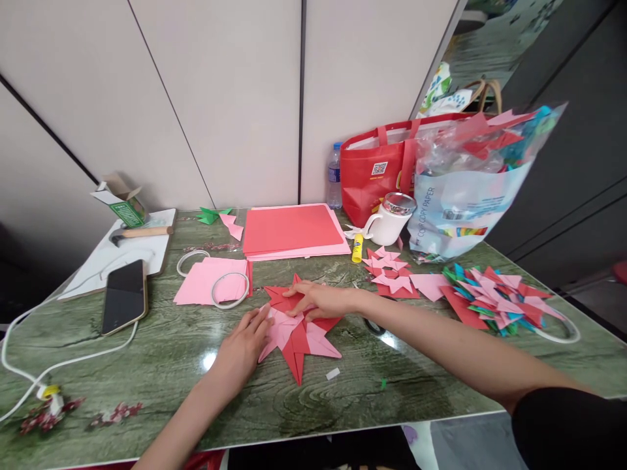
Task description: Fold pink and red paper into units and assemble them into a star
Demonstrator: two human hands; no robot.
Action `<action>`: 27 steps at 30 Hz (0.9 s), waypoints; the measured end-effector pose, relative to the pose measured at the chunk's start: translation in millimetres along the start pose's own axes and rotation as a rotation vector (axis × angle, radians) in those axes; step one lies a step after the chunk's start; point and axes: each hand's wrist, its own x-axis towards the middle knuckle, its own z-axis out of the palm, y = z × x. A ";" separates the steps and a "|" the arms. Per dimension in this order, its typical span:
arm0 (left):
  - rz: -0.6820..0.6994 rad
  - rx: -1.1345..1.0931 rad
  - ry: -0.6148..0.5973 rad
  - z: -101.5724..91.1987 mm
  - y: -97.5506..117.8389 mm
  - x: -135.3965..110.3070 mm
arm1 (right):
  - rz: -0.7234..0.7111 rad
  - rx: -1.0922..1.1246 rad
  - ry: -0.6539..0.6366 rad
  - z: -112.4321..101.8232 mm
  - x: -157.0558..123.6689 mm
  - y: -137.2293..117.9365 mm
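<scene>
A red and pink folded paper star [298,336] lies flat on the green table [161,365] in front of me. My left hand [245,346] rests on its left side with fingers stretched out flat. My right hand [318,301] lies across its upper points, fingers extended and pressing the paper down. Neither hand lifts the star.
Pink sheets [208,282] with a white ring, a stack of red and pink paper [291,232], a glue stick [357,249], a white mug [392,220], finished stars [392,274], a colourful star pile [494,300], a phone [125,297], a red bag [377,170] and a plastic bag [470,189].
</scene>
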 end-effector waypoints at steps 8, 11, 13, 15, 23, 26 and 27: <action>-0.002 -0.026 0.022 -0.5 0.2 -0.5 | -0.114 -0.172 -0.041 0.5 -2.8 0.3; -0.002 -0.005 -0.004 -3.3 1.6 0.0 | -0.113 -0.150 -0.007 3.0 -3.4 -2.0; -0.003 0.000 -0.012 -4.4 2.2 0.2 | -0.095 -0.128 0.027 6.4 -4.3 -3.2; -0.003 -0.003 -0.007 -4.6 2.5 0.1 | -0.076 -0.112 0.065 11.0 -5.9 -3.5; 0.009 -0.054 0.095 1.7 2.3 -3.6 | -0.098 -0.047 0.153 25.2 -11.0 4.4; -0.001 -0.081 0.131 5.4 0.9 -5.7 | -0.094 -0.045 0.138 24.5 -11.0 4.3; 0.000 -0.091 0.141 6.2 0.3 -6.2 | -0.087 -0.044 0.133 23.6 -10.8 3.5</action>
